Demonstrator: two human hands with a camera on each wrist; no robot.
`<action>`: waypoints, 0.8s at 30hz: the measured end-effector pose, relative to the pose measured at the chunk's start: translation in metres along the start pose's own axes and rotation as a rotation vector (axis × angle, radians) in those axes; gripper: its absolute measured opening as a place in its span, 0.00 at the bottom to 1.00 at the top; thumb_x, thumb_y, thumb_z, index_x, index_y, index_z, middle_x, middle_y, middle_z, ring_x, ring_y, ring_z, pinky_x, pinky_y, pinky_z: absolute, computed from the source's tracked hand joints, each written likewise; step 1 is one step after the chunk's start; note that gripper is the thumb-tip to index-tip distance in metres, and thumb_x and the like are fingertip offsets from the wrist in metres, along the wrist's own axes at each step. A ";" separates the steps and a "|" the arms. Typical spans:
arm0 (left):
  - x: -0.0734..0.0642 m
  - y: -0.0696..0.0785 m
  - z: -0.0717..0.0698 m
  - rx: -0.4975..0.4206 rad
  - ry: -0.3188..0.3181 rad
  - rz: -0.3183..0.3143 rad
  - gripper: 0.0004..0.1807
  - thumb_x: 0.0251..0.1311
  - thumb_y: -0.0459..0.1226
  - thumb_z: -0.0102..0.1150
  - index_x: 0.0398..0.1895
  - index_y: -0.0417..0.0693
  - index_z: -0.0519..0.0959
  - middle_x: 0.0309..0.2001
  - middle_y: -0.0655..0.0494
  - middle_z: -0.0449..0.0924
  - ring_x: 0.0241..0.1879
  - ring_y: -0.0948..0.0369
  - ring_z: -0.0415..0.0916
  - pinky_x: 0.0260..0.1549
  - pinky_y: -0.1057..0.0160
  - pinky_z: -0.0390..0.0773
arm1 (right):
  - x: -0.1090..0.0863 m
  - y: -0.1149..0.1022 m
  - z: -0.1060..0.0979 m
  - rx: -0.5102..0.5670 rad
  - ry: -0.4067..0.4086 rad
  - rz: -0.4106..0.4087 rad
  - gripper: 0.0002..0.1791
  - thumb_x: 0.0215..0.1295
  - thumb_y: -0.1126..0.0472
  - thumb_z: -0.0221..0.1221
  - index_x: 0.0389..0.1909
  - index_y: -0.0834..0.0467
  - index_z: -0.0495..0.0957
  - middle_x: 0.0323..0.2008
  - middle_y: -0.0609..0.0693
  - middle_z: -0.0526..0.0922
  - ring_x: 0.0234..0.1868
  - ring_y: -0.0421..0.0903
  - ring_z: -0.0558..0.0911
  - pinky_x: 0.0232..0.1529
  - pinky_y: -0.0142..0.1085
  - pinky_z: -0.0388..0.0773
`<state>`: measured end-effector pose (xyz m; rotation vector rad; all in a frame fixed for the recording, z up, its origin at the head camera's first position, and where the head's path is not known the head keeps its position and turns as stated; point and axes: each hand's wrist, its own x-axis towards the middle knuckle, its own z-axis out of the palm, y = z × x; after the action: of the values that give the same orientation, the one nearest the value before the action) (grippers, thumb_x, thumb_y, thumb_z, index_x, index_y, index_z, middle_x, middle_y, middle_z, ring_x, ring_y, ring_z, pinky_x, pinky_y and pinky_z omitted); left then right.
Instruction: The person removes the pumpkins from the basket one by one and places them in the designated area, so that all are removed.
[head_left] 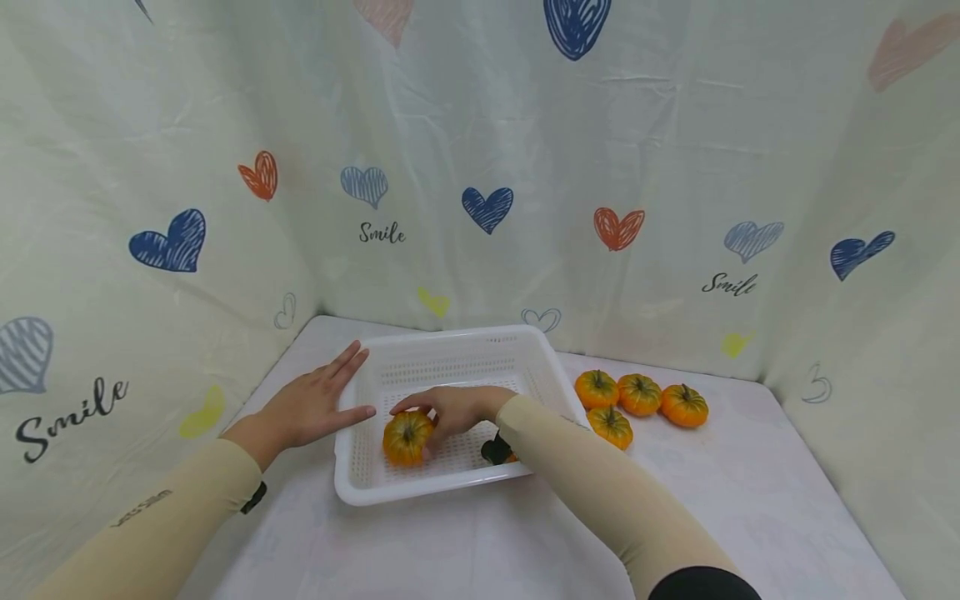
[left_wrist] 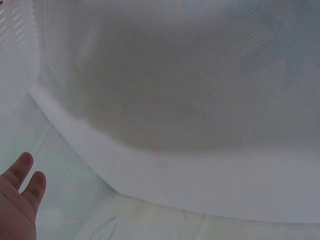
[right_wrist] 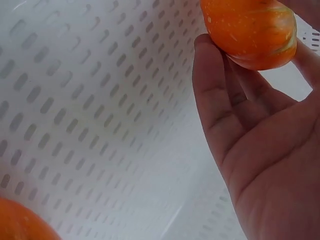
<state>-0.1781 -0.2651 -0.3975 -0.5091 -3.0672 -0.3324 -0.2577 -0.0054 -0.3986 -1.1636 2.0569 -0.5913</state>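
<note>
My right hand (head_left: 459,410) reaches into a white perforated plastic basket (head_left: 442,482) and grips a small orange pumpkin (head_left: 406,438) near its left end. From the right wrist view, the fingers curl around the side of this pumpkin (right_wrist: 250,32). A second pumpkin (right_wrist: 22,225) shows at the lower left of that view, inside the basket; in the head view my forearm mostly hides it. At the basket's left rim, my left hand (head_left: 311,404) has its fingers and thumb extended. Only two fingers of the left hand (left_wrist: 22,200) appear in its wrist view.
Several small orange pumpkins (head_left: 639,395) sit grouped on the white-covered table (head_left: 750,492), just right of the basket. Behind the table and at both sides hangs a pale curtain (head_left: 540,142) printed with hearts.
</note>
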 end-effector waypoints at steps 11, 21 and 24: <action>0.000 -0.001 0.000 0.016 0.002 0.003 0.53 0.64 0.69 0.44 0.80 0.44 0.46 0.80 0.45 0.39 0.68 0.36 0.60 0.63 0.36 0.63 | -0.017 0.002 -0.013 0.030 0.085 0.027 0.42 0.58 0.60 0.72 0.73 0.47 0.66 0.61 0.42 0.74 0.56 0.40 0.73 0.56 0.32 0.74; 0.000 -0.001 0.001 0.018 0.004 0.006 0.53 0.65 0.68 0.45 0.80 0.43 0.45 0.80 0.44 0.39 0.69 0.36 0.59 0.63 0.36 0.63 | -0.053 0.006 -0.034 0.077 0.160 0.061 0.41 0.59 0.60 0.72 0.72 0.41 0.66 0.62 0.44 0.72 0.54 0.48 0.76 0.53 0.34 0.76; 0.000 -0.001 0.001 0.017 0.007 0.008 0.53 0.65 0.68 0.45 0.80 0.43 0.45 0.80 0.44 0.39 0.69 0.36 0.58 0.63 0.36 0.63 | -0.066 0.007 -0.040 0.086 0.184 0.061 0.42 0.59 0.60 0.71 0.73 0.39 0.65 0.62 0.45 0.72 0.54 0.49 0.76 0.53 0.36 0.76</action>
<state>-0.1785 -0.2655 -0.3990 -0.5188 -3.0577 -0.3066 -0.2682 0.0576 -0.3538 -1.0261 2.1896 -0.7739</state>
